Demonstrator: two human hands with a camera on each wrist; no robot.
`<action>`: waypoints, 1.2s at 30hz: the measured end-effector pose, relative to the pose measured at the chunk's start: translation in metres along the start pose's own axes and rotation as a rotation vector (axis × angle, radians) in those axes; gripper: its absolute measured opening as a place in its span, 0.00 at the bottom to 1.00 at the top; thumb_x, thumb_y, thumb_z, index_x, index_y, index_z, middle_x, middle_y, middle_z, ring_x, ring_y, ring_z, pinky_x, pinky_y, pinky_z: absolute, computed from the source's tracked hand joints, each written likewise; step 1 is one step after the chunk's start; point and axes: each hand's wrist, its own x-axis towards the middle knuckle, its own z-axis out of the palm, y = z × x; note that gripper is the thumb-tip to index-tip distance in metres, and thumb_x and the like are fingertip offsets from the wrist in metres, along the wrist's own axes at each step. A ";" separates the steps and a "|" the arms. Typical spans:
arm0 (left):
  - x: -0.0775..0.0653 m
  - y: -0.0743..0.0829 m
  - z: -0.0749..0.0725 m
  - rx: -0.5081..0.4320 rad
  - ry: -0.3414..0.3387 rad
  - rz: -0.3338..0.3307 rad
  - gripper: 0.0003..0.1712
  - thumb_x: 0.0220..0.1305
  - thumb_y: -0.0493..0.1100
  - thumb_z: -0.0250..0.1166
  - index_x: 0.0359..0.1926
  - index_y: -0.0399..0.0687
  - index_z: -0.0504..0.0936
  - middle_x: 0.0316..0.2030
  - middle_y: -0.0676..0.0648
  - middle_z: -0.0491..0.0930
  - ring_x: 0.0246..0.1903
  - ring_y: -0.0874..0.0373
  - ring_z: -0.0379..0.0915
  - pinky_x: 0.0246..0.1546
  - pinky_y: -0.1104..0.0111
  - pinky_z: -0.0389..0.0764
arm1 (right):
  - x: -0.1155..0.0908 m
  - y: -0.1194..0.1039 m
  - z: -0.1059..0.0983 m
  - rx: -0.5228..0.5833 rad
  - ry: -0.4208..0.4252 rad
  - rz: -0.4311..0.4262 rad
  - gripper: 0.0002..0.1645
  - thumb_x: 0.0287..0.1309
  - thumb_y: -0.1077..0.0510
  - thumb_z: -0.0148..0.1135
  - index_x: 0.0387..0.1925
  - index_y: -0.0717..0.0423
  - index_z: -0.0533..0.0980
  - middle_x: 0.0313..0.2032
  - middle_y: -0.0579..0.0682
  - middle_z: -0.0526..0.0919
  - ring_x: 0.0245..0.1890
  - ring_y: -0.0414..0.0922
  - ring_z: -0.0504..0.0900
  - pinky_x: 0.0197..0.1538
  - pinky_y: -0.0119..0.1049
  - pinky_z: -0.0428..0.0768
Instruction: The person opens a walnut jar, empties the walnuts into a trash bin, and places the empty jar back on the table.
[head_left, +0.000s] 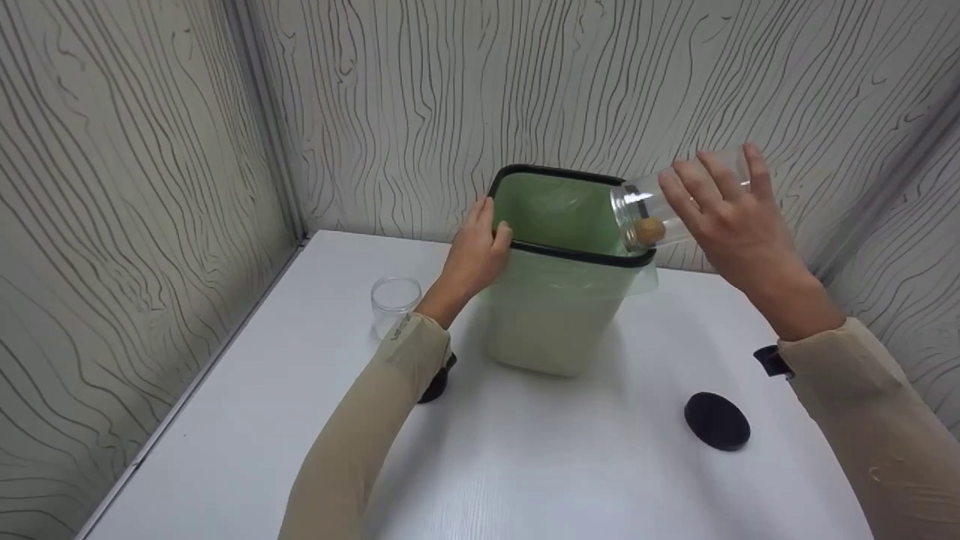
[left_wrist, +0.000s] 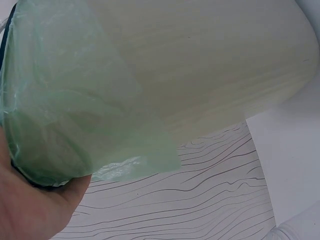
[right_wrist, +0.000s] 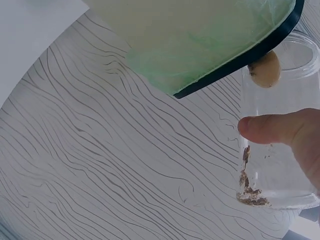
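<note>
A cream trash can (head_left: pixel 559 330) with a green bag (head_left: pixel 562 214) and a black rim stands at the back of the table. My left hand (head_left: pixel 478 244) grips the rim's left side, thumb outside in the left wrist view. In my right hand (head_left: pixel 731 214) is a clear jar (head_left: pixel 637 199), tipped with its mouth over the rim's right corner. A round yellowish-brown thing (right_wrist: pixel 266 70) lies inside near the jar's mouth; its kind I cannot tell. Dark brown crumbs (right_wrist: pixel 250 197) cling by the jar's bottom.
Another clear jar (head_left: pixel 395 296) stands upright left of the can. A black round lid (head_left: pixel 717 421) lies on the white table (head_left: pixel 525 465) at the right. Part of a black thing (head_left: pixel 435 384) shows beside the left forearm. Patterned walls (head_left: pixel 420 97) close the back and sides.
</note>
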 end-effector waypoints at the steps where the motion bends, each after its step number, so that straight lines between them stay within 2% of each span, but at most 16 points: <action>1: 0.000 0.000 0.000 0.001 0.001 -0.002 0.35 0.71 0.50 0.38 0.73 0.38 0.47 0.73 0.42 0.45 0.70 0.51 0.42 0.67 0.60 0.48 | 0.001 0.000 -0.001 -0.021 -0.009 -0.013 0.53 0.30 0.77 0.71 0.64 0.61 0.62 0.61 0.61 0.66 0.62 0.60 0.62 0.66 0.60 0.43; 4: 0.000 0.000 0.001 0.001 0.009 0.003 0.34 0.71 0.49 0.39 0.72 0.37 0.48 0.72 0.42 0.45 0.70 0.51 0.43 0.67 0.60 0.49 | 0.003 0.000 -0.003 -0.060 -0.041 -0.037 0.56 0.28 0.77 0.72 0.65 0.60 0.60 0.63 0.61 0.64 0.63 0.59 0.60 0.66 0.61 0.42; 10: 0.001 0.000 0.002 -0.004 0.022 0.015 0.33 0.72 0.48 0.41 0.72 0.37 0.49 0.72 0.41 0.47 0.70 0.50 0.44 0.67 0.60 0.49 | 0.004 0.000 -0.003 -0.010 -0.002 0.022 0.53 0.29 0.76 0.71 0.63 0.61 0.62 0.59 0.62 0.66 0.59 0.61 0.63 0.64 0.61 0.47; 12: 0.001 0.000 0.002 -0.005 0.021 0.017 0.34 0.71 0.48 0.41 0.72 0.37 0.49 0.72 0.41 0.47 0.70 0.50 0.43 0.67 0.60 0.49 | 0.003 0.000 -0.003 -0.027 0.001 0.018 0.52 0.30 0.76 0.70 0.63 0.60 0.62 0.60 0.62 0.66 0.59 0.61 0.63 0.64 0.61 0.49; 20: 0.000 0.001 0.002 0.004 0.011 0.016 0.34 0.72 0.50 0.40 0.72 0.38 0.49 0.72 0.42 0.47 0.70 0.51 0.43 0.67 0.61 0.48 | 0.001 0.002 -0.004 -0.150 -0.050 -0.068 0.57 0.29 0.74 0.73 0.66 0.61 0.58 0.64 0.61 0.63 0.63 0.59 0.60 0.59 0.63 0.54; 27: 0.002 0.002 0.002 0.004 -0.007 0.019 0.34 0.72 0.50 0.39 0.72 0.36 0.48 0.72 0.41 0.46 0.70 0.51 0.43 0.67 0.60 0.49 | 0.000 0.003 -0.002 -0.144 -0.037 -0.051 0.62 0.23 0.74 0.76 0.67 0.58 0.58 0.65 0.59 0.62 0.66 0.57 0.58 0.62 0.61 0.51; 36: 0.003 0.001 0.002 0.013 -0.003 0.011 0.34 0.72 0.50 0.39 0.72 0.37 0.49 0.72 0.41 0.46 0.70 0.51 0.43 0.67 0.61 0.48 | 0.000 0.003 -0.001 -0.120 -0.081 -0.059 0.58 0.29 0.75 0.71 0.67 0.61 0.57 0.64 0.61 0.61 0.65 0.60 0.57 0.59 0.61 0.55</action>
